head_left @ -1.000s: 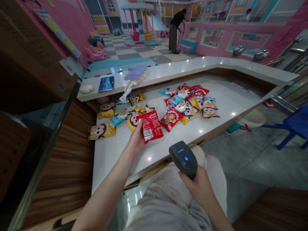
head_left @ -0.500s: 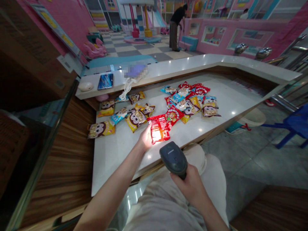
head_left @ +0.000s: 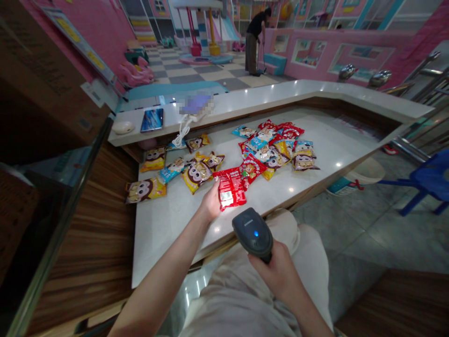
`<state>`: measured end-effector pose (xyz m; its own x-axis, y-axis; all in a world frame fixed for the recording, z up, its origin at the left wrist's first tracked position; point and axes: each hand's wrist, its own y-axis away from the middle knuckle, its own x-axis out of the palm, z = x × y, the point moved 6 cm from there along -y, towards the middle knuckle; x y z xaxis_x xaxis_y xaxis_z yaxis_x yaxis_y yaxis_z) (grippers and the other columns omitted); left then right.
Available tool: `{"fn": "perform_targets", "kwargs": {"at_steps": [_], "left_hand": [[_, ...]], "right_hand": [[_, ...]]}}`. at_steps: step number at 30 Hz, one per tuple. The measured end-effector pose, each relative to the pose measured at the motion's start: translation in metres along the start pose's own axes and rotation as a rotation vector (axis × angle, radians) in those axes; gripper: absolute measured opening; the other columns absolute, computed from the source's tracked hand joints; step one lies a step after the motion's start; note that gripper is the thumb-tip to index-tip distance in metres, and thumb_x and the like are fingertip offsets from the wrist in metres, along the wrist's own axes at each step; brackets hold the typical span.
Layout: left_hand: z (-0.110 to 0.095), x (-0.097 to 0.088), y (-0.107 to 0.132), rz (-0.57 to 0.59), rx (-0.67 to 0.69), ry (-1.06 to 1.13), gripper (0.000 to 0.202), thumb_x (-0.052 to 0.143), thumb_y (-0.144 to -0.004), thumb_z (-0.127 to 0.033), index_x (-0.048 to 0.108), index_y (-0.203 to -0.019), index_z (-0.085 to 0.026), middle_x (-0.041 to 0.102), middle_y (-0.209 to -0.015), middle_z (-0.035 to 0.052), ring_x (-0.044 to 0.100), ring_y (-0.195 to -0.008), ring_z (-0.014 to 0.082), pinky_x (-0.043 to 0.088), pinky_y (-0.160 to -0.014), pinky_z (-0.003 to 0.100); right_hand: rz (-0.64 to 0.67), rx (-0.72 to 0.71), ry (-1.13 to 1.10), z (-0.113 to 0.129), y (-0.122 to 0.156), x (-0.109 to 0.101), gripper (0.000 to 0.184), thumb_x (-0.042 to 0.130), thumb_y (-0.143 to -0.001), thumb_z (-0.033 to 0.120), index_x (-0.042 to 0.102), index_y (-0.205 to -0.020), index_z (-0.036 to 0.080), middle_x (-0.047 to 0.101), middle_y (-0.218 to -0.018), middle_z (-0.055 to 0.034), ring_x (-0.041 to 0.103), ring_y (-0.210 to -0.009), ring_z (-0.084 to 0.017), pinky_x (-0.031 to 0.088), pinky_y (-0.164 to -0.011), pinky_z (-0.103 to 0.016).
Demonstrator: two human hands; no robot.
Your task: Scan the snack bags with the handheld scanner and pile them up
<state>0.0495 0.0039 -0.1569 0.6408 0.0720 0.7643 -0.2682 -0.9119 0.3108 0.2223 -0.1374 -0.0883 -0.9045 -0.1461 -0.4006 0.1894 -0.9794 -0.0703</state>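
Room: a pink indoor play hall with a chequered floor; close by, a white tabletop [head_left: 168, 234] runs behind a raised counter ledge [head_left: 315, 91].
Left hand [head_left: 210, 203]: thumb and fingers pinch the left edge of a red packet [head_left: 229, 188], held just above the near middle of the tabletop.
Right hand [head_left: 277, 271]: wrapped around the handle of a dark scanner [head_left: 253, 231], low over the lap, just near of the packet. A blue light shows on its top.
Red packet: glossy, slightly crumpled foil, with a pale printed panel facing up and towards the scanner.
Progress: one packet is up in front of the scanner. The rest lie in two groups, so the work looks partway through, though which group is finished cannot be told.
Left group [head_left: 196, 173]: yellow and blue monkey-print packets, spread loosely just beyond the left hand.
Right heap [head_left: 277, 147]: red, blue and yellow packets overlapping, farther right.
Ledge: a phone [head_left: 153, 120] and a white cable [head_left: 182, 133].
Far: a person [head_left: 253, 40] stands on the play floor.
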Motion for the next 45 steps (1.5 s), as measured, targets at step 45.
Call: {"fn": "perform_targets", "kwargs": {"at_steps": [45], "left_hand": [[-0.006, -0.001, 0.008, -0.11, 0.236, -0.123, 0.039, 0.071, -0.086, -0.03, 0.062, -0.123, -0.018, 0.074, -0.116, 0.0086, 0.074, -0.096, 0.0216, 0.054, -0.1, 0.043]], "right_hand": [[-0.025, 0.043, 0.055, 0.003, -0.007, 0.001, 0.007, 0.061, -0.075, 0.02, 0.067, -0.079, 0.018, 0.071, -0.071, -0.002, 0.063, -0.065, -0.019, 0.046, -0.062, -0.024]]}}
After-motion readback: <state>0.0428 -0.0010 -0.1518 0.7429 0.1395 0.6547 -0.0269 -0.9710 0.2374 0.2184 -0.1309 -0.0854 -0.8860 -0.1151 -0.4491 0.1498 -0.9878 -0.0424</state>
